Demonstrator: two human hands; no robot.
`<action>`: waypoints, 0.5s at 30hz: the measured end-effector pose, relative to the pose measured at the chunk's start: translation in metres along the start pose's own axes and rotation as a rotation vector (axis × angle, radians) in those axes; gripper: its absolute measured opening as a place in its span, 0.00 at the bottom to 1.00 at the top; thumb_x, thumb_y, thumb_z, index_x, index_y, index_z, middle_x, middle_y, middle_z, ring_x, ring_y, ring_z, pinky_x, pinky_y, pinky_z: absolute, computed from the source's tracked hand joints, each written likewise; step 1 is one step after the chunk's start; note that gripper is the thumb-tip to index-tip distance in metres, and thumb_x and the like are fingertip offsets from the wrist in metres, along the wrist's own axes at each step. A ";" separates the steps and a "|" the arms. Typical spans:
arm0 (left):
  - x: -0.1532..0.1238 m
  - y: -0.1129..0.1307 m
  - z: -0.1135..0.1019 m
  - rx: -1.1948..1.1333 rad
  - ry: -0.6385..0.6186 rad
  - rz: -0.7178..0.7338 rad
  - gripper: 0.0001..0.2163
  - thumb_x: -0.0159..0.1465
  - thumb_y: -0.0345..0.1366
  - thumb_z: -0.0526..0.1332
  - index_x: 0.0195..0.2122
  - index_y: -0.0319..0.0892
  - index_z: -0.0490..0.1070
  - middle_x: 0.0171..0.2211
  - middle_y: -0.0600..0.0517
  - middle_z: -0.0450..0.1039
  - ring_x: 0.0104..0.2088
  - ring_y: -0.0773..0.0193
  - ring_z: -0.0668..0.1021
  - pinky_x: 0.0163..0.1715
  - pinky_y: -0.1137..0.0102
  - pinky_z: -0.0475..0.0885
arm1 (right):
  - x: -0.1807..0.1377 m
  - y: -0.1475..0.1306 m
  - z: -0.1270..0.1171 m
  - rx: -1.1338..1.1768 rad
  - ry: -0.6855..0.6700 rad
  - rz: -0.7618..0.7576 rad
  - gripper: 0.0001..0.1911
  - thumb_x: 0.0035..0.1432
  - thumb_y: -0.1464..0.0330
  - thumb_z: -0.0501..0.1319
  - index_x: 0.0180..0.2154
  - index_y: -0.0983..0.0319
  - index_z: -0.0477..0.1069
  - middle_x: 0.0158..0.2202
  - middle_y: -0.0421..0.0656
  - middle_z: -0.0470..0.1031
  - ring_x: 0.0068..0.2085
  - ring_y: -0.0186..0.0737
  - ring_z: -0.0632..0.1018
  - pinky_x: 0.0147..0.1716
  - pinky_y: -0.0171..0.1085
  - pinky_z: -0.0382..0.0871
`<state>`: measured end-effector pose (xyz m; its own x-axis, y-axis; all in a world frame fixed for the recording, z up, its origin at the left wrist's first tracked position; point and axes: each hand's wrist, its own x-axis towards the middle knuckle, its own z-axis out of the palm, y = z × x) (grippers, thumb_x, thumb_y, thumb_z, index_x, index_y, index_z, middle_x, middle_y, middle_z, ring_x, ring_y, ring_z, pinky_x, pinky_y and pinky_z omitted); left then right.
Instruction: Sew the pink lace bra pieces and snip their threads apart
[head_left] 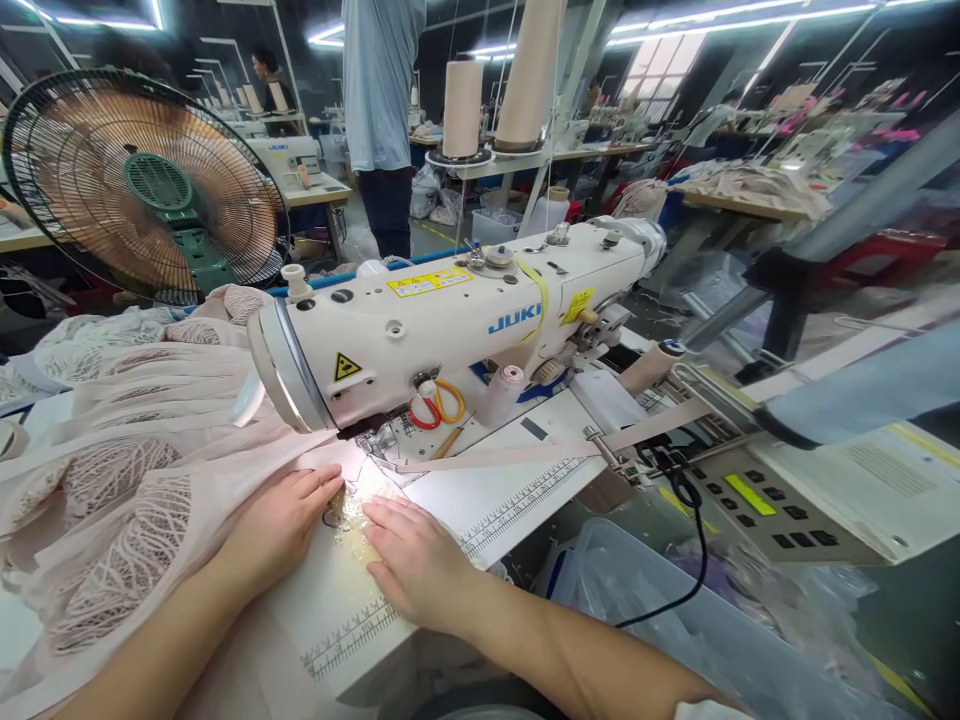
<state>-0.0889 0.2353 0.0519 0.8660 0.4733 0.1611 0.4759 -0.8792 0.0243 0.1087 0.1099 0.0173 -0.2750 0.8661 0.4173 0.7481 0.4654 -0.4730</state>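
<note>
My left hand (283,525) lies on pale pink fabric (251,455) just in front of the needle area of a white JUKI sewing machine (442,320). Its fingers stretch flat toward the lit presser foot (375,440). My right hand (416,560) rests palm down on the machine's bed, fingers extended beside a shiny, yellowish patch (354,540). A pale pink tape (517,455) runs across the bed to the foot from the right. Red-and-orange-handled scissors (437,405) and a thread spool (501,395) sit under the machine arm.
Pink lace garments (127,500) pile up on the left. A large fan (150,185) stands behind them. At right are a control panel (765,505) and a plastic bin (645,590). Thread cones (463,110) stand behind the machine, near a standing person (382,90).
</note>
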 end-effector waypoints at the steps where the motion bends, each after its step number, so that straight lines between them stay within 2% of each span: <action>1: 0.001 -0.003 0.000 -0.002 0.004 -0.005 0.21 0.62 0.25 0.45 0.51 0.39 0.72 0.54 0.46 0.73 0.48 0.56 0.77 0.45 0.63 0.76 | 0.000 0.000 0.000 0.001 0.001 0.000 0.16 0.58 0.68 0.56 0.47 0.68 0.71 0.56 0.52 0.70 0.58 0.49 0.68 0.59 0.46 0.60; 5: 0.006 -0.012 -0.001 -0.017 0.013 -0.027 0.21 0.63 0.26 0.45 0.51 0.40 0.73 0.53 0.45 0.73 0.48 0.54 0.77 0.46 0.62 0.75 | 0.001 0.001 0.002 0.006 -0.007 0.005 0.16 0.59 0.68 0.55 0.46 0.67 0.71 0.55 0.51 0.70 0.58 0.48 0.68 0.60 0.46 0.60; 11: 0.012 -0.023 -0.001 0.013 -0.071 -0.082 0.22 0.63 0.29 0.44 0.52 0.39 0.72 0.55 0.44 0.72 0.51 0.52 0.75 0.49 0.59 0.73 | 0.001 0.002 0.002 0.005 0.012 0.004 0.15 0.58 0.68 0.55 0.46 0.66 0.70 0.55 0.51 0.70 0.57 0.48 0.68 0.59 0.47 0.60; 15: 0.015 -0.027 -0.003 0.034 -0.087 -0.108 0.22 0.62 0.29 0.44 0.52 0.39 0.72 0.56 0.45 0.71 0.51 0.52 0.75 0.49 0.59 0.73 | 0.002 -0.010 0.001 0.010 0.115 -0.063 0.12 0.58 0.69 0.54 0.43 0.66 0.69 0.51 0.50 0.73 0.54 0.47 0.71 0.54 0.46 0.64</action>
<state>-0.0890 0.2656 0.0566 0.8188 0.5694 0.0732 0.5707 -0.8211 0.0037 0.1003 0.1070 0.0224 -0.2495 0.8087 0.5326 0.7254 0.5205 -0.4505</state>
